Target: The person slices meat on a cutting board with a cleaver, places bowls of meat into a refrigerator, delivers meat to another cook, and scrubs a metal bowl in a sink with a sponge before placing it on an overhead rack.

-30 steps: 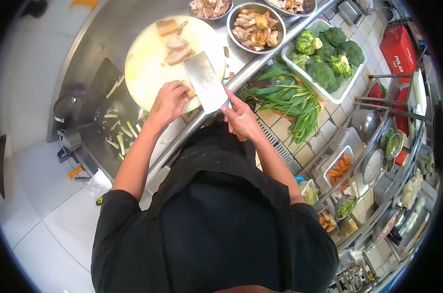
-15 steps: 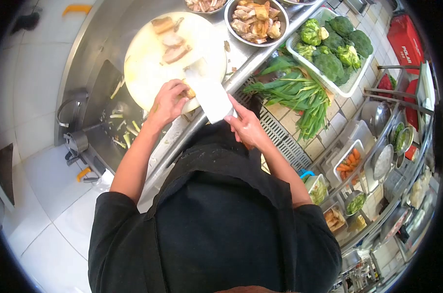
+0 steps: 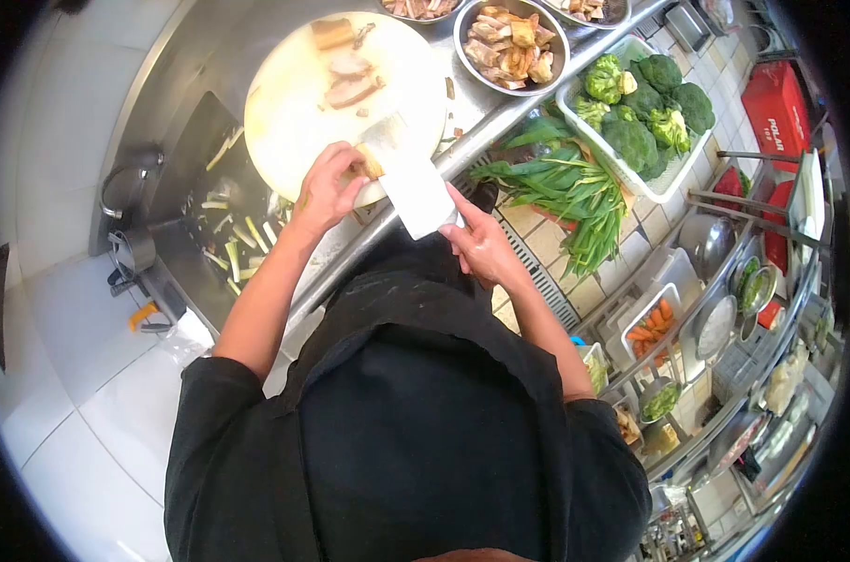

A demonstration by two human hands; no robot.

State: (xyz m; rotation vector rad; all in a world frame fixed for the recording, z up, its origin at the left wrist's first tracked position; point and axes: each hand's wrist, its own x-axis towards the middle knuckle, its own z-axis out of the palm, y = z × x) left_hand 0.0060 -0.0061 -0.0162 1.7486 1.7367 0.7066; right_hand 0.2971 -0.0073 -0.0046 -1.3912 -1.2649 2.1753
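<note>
My left hand [image 3: 324, 192] is closed on a small brown-skinned piece of meat [image 3: 370, 163] near the lower edge of the round cutting board [image 3: 280, 112]. In my right hand [image 3: 481, 240] is a wide cleaver [image 3: 416, 192], its blade beside the held piece and over the board's edge. Meat slices [image 3: 350, 91] and a browned chunk [image 3: 332, 35] lie farther up the board. The cleaver's handle is mostly hidden by my right hand.
A metal bowl of meat pieces [image 3: 511, 47] stands right of the board. Beyond the counter edge are a white basket of broccoli [image 3: 664, 192] and leafy greens [image 3: 575, 192]. Scallion scraps [image 3: 247, 234] lie in the sink at left. Shelves hold carrots [image 3: 652, 328] and bowls.
The view has shifted slightly. My left hand still holds the meat piece, and the cleaver blade in my right hand has turned and shifted slightly against it.
</note>
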